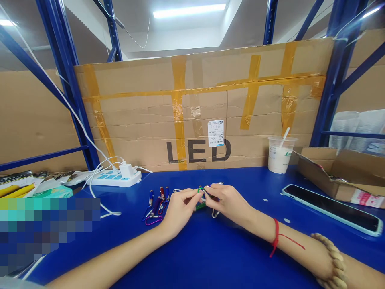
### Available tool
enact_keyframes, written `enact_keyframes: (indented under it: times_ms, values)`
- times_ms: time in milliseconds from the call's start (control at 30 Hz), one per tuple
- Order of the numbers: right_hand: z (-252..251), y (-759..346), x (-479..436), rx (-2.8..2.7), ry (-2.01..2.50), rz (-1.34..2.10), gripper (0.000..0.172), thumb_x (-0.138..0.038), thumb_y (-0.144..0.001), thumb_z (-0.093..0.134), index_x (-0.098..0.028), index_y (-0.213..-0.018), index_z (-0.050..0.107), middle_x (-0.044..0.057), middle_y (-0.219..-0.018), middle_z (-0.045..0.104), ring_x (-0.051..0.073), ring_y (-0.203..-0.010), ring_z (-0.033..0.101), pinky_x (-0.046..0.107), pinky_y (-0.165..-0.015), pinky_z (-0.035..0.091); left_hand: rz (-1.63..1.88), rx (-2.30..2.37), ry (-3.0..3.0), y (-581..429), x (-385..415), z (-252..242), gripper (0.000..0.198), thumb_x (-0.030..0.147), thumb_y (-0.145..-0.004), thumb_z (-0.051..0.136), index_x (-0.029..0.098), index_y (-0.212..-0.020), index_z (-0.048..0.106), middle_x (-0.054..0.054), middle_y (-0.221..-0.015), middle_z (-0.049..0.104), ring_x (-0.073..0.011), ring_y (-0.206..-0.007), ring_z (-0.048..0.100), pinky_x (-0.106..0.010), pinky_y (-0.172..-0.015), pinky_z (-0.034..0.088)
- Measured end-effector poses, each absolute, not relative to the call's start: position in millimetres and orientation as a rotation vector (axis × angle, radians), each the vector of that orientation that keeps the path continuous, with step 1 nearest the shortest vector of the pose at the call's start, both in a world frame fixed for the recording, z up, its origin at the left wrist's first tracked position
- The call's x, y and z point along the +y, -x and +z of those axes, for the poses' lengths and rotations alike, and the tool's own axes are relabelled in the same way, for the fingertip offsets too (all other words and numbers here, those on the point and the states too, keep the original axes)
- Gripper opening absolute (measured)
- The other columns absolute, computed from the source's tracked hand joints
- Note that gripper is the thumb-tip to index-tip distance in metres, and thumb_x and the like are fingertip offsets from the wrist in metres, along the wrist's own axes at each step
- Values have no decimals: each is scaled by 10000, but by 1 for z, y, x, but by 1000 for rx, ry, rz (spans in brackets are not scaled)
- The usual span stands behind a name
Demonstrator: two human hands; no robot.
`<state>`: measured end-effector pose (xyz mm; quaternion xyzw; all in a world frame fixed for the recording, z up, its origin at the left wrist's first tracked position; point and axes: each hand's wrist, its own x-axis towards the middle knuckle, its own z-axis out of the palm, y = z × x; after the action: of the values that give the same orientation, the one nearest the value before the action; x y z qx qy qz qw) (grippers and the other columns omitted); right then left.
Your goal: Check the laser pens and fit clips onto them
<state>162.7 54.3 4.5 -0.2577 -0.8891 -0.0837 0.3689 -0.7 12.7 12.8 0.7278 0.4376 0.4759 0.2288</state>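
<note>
My left hand [183, 208] pinches a small green carabiner [201, 188] between thumb and fingertips. Meeting it from the other side, my right hand [227, 198] is closed by the loop, with something dark and small partly hidden under its fingers. Below the fingertips lies a green tube-shaped piece [200, 206], mostly covered. A silver clip [215, 213] shows under my right hand. Just left of my left hand, several small metallic tubes in blue, red and purple, each apparently with a clip, lie together; a purple carabiner [153, 220] is nearest me.
On the blue tabletop [192, 257], a white power strip [116, 178] with cables stands at the back left. To the right are a lidded cup with a straw [280, 156], a phone [332, 208] and an open cardboard box [345, 172]. Taped cardboard [135, 120] walls the back.
</note>
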Motion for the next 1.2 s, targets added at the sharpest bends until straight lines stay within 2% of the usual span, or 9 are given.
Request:
enact_keyframes:
  times_ms: [133, 267, 433, 667, 900, 1200]
  values:
    - [7, -164, 52, -2274, 666, -153, 250, -221, -884, 426, -163, -667, 535, -20, -575, 455, 90, -494, 358, 210, -524, 329, 1324, 1195, -1918, 1, 14, 12, 311, 341, -814, 504, 145, -638, 670, 11, -537, 494, -101, -529, 440, -222, -544, 352]
    - [10, -166, 51, -2268, 663, -190, 295, -290, -915, 384, -161, -723, 567, -5, -590, 486, 94, -498, 395, 205, -498, 331, 1335, 1152, -1742, 0, 17, 10, 248, 338, -753, 570, 140, -792, 715, 9, -581, 539, -83, -490, 430, -219, -502, 338]
    - [8, -166, 53, -2248, 618, -285, 332, -322, -936, 339, -153, -810, 595, 11, -613, 521, 100, -520, 448, 204, -509, 363, 1286, 1148, -1655, 0, 17, 12, 274, 342, -710, 615, 142, -861, 725, 29, -480, 523, -73, -438, 396, -209, -463, 307]
    - [7, -165, 51, -2238, 582, -364, 363, -332, -949, 306, -143, -873, 606, 31, -648, 559, 112, -544, 496, 217, -534, 415, 1243, 1168, -1645, -2, 13, 16, 312, 397, -660, 668, 121, -796, 720, 20, -456, 551, -69, -397, 410, -196, -415, 317]
    - [9, -164, 49, -2274, 595, -305, 372, -339, -953, 287, -139, -906, 598, 43, -703, 571, 120, -591, 528, 220, -561, 436, 1222, 1132, -1661, -2, 13, 17, 223, 345, -684, 648, 130, -692, 705, 21, -474, 567, -65, -401, 431, -193, -417, 346]
    - [8, -163, 49, -2245, 604, -214, 375, -345, -952, 293, -142, -919, 606, 30, -690, 558, 116, -588, 517, 223, -569, 438, 1221, 1074, -1644, -1, 18, 13, 226, 329, -711, 624, 117, -704, 702, -8, -536, 613, -65, -425, 468, -180, -413, 354]
